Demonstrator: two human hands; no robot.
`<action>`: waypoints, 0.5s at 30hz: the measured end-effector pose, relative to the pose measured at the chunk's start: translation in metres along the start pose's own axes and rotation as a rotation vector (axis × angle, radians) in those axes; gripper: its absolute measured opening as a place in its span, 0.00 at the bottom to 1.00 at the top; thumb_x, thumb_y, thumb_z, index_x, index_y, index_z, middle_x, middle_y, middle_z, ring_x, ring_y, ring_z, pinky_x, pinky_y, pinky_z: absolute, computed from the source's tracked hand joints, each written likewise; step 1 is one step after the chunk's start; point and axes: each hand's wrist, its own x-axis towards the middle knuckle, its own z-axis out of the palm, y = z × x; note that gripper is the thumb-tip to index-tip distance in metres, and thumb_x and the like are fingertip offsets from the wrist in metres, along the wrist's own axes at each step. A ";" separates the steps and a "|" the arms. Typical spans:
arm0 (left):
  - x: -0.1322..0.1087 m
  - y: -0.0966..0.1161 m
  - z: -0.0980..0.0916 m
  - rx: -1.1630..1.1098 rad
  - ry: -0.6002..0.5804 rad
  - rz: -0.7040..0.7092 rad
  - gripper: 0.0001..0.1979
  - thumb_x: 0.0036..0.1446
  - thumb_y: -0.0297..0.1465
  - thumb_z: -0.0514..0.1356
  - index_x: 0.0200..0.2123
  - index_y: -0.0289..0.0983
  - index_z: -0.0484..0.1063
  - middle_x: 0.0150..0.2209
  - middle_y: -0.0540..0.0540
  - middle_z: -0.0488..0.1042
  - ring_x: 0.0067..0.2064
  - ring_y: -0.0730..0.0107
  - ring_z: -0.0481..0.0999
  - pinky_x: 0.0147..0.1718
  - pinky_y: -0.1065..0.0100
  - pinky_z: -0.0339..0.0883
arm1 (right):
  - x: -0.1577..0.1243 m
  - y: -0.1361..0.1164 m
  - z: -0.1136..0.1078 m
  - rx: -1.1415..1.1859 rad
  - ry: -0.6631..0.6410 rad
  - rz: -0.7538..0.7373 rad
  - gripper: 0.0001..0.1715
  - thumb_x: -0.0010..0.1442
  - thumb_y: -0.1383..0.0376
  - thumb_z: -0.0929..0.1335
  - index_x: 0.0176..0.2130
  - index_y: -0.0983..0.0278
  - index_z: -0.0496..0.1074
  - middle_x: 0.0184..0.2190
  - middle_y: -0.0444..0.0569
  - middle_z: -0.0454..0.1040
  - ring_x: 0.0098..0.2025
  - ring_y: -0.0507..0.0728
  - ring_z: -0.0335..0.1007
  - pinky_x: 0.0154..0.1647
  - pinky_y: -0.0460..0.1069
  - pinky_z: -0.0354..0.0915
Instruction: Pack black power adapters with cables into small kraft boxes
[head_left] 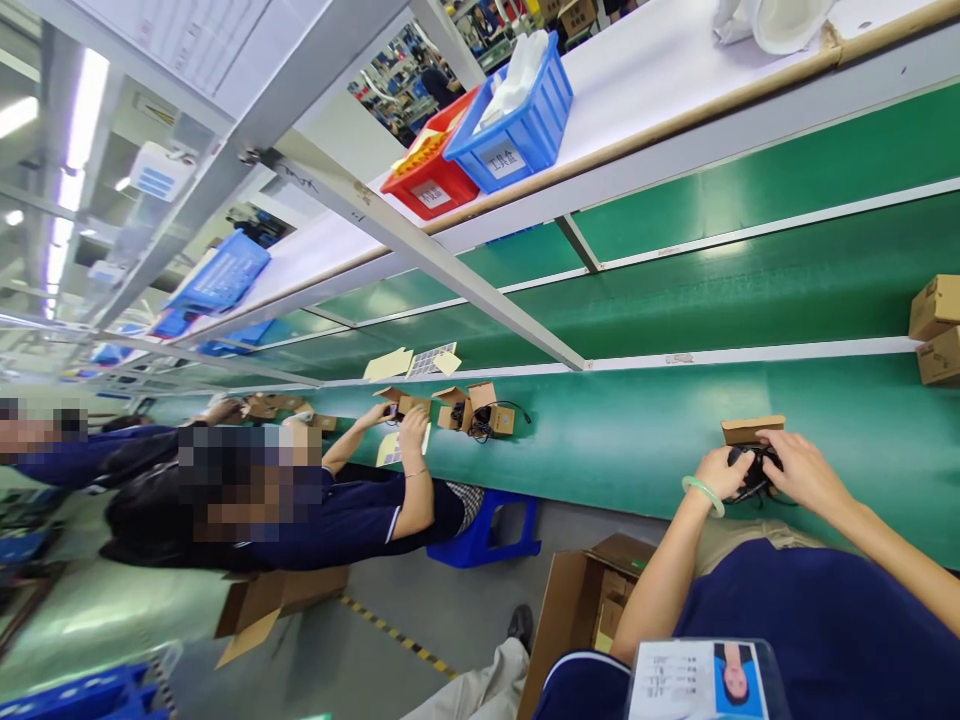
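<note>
At the front edge of the green bench, a small open cardboard box stands with its flap raised. A black device with a black cable sits at the box's opening, partly covered by my fingers, so its exact kind is unclear. My left hand, below a pale green bangle, grips the device from the left with the thumb on top. From the right, my right hand closes its fingers on the same black device. Loops of cable show beneath both hands.
Left along the green bench, open small boxes hold black cabled items. A co-worker handles another box there. Closed boxes stand far right. Beside my legs is a large carton. Blue and red bins sit overhead.
</note>
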 end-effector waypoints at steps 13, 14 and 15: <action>0.002 0.004 -0.005 -0.148 -0.059 0.007 0.31 0.50 0.57 0.55 0.30 0.32 0.74 0.25 0.45 0.73 0.28 0.70 0.71 0.32 0.68 0.67 | 0.004 -0.004 -0.027 0.295 0.105 0.044 0.17 0.61 0.56 0.60 0.42 0.60 0.72 0.44 0.50 0.74 0.44 0.60 0.70 0.45 0.54 0.66; 0.002 0.004 -0.003 -0.285 -0.125 -0.014 0.34 0.51 0.59 0.52 0.34 0.31 0.74 0.25 0.45 0.72 0.25 0.71 0.70 0.30 0.67 0.68 | 0.001 -0.011 -0.031 0.302 0.118 0.031 0.17 0.62 0.56 0.59 0.41 0.59 0.72 0.43 0.50 0.74 0.44 0.59 0.71 0.44 0.53 0.66; 0.001 0.004 -0.001 -0.407 -0.189 -0.039 0.36 0.52 0.60 0.48 0.37 0.31 0.73 0.25 0.46 0.72 0.23 0.72 0.69 0.27 0.67 0.68 | -0.001 -0.019 -0.033 0.314 0.120 0.013 0.17 0.63 0.57 0.58 0.42 0.59 0.72 0.43 0.49 0.74 0.43 0.58 0.71 0.44 0.52 0.66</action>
